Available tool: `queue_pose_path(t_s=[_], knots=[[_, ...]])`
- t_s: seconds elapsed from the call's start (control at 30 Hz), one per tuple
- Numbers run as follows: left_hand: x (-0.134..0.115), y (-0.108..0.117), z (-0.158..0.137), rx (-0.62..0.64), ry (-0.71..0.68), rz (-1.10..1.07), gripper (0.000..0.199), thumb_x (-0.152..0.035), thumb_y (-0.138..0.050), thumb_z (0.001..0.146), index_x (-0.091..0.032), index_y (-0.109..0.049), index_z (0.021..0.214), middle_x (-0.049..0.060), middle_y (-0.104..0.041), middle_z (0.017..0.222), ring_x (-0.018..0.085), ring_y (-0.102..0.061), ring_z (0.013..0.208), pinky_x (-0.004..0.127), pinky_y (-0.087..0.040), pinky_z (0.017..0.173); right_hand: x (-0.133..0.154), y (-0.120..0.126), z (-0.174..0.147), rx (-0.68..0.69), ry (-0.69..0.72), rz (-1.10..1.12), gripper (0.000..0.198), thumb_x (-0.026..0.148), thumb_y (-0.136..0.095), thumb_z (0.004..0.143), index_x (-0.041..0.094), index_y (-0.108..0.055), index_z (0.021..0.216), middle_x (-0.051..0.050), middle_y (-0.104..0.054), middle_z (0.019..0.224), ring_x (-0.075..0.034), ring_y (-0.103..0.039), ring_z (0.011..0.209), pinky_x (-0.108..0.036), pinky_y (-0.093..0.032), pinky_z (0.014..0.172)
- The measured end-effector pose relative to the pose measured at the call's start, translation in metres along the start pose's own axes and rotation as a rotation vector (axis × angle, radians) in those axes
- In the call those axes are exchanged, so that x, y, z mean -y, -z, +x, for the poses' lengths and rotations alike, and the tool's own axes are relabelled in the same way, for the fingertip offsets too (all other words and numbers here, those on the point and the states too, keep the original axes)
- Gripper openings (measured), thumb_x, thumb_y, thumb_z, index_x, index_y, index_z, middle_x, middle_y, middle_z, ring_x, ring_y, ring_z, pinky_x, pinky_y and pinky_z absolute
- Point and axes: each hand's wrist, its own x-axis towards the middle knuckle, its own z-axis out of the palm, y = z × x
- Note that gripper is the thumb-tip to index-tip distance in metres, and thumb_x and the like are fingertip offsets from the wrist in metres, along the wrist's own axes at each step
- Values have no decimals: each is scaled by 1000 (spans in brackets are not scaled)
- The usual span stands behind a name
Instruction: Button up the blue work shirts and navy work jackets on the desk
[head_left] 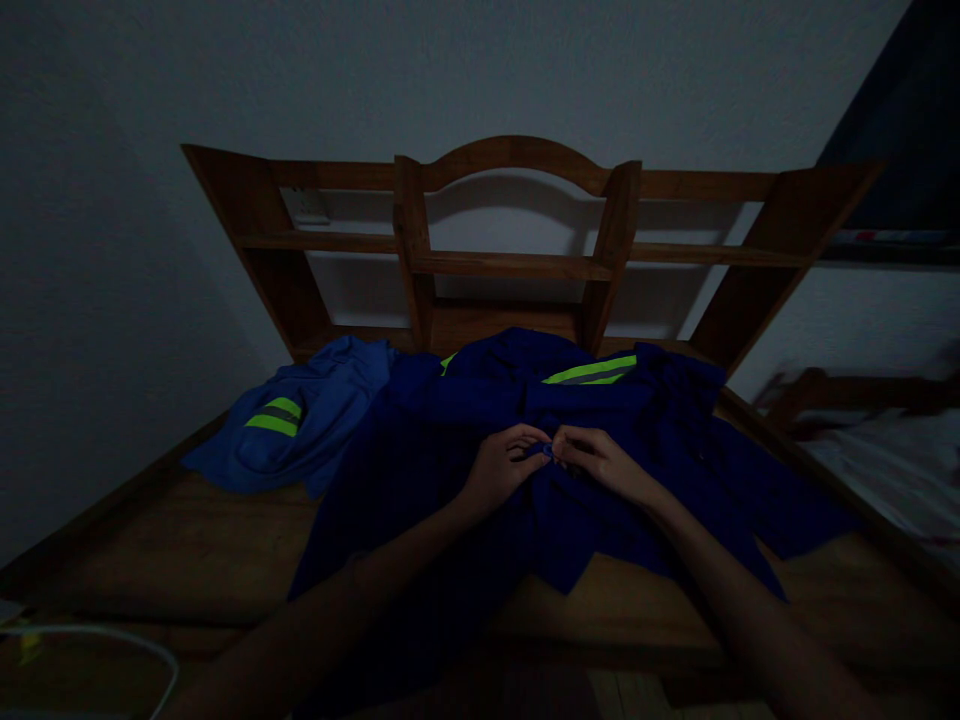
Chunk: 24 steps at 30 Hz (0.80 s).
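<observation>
A dark blue work garment with yellow-green and grey reflective strips lies spread over the wooden desk, its lower part hanging past the front edge. Near its middle, my left hand pinches the cloth between thumb and fingers. My right hand is closed in a pinch right beside it, and the fingertips of both almost meet. Between them shows a small, pale-rimmed round piece, perhaps a button; the dim light hides its detail. A lighter blue garment with a similar strip is bunched up on the left.
Behind the clothes rises a wooden shelf unit against the pale wall. The desk top shows bare wood at front left. A white cable curves at the lower left. White fabric lies beyond the desk's right edge.
</observation>
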Motion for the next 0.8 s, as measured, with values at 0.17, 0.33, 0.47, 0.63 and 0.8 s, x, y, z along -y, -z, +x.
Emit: queue_pose_path(t_s=[0.17, 0.33, 0.47, 0.63, 0.8], knots=[[-2, -1, -1, -57, -31, 64, 16, -30, -62, 76, -21, -66, 89, 2, -66, 90, 15, -61, 89, 25, -48, 81, 3, -1, -1, -59, 80, -173, 15, 28, -46, 87, 18, -56, 84, 2, -53, 72, -10, -47, 65, -21, -33, 59], [-3, -1, -2, -71, -61, 94, 15, -29, -63, 76, -20, -67, 88, 2, -66, 91, 15, -61, 88, 25, -49, 80, 4, -1, -1, -93, 137, -302, 14, 24, -45, 86, 17, -54, 77, 2, -54, 71, -11, -48, 66, -22, -34, 61], [-4, 1, -2, -65, -101, 117, 12, -25, -61, 77, -21, -69, 85, 3, -66, 91, 15, -61, 88, 24, -50, 79, 4, -1, -1, -100, 166, -335, 11, 19, -45, 84, 17, -51, 74, 2, -53, 70, -11, -48, 64, -22, -33, 60], [-4, 2, -1, -73, -98, 108, 13, -28, -61, 77, -20, -70, 85, 3, -67, 89, 16, -63, 87, 25, -50, 79, 5, -2, -1, -101, 176, -341, 9, 15, -45, 80, 18, -50, 73, 3, -51, 68, -11, -47, 62, -22, -33, 59], [-3, 1, 0, -94, -61, 89, 16, -31, -62, 76, -19, -69, 83, 4, -69, 89, 17, -63, 86, 27, -49, 80, 8, -3, -2, -113, 167, -334, 8, 18, -47, 80, 18, -53, 75, 2, -54, 69, -12, -48, 63, -23, -34, 60]])
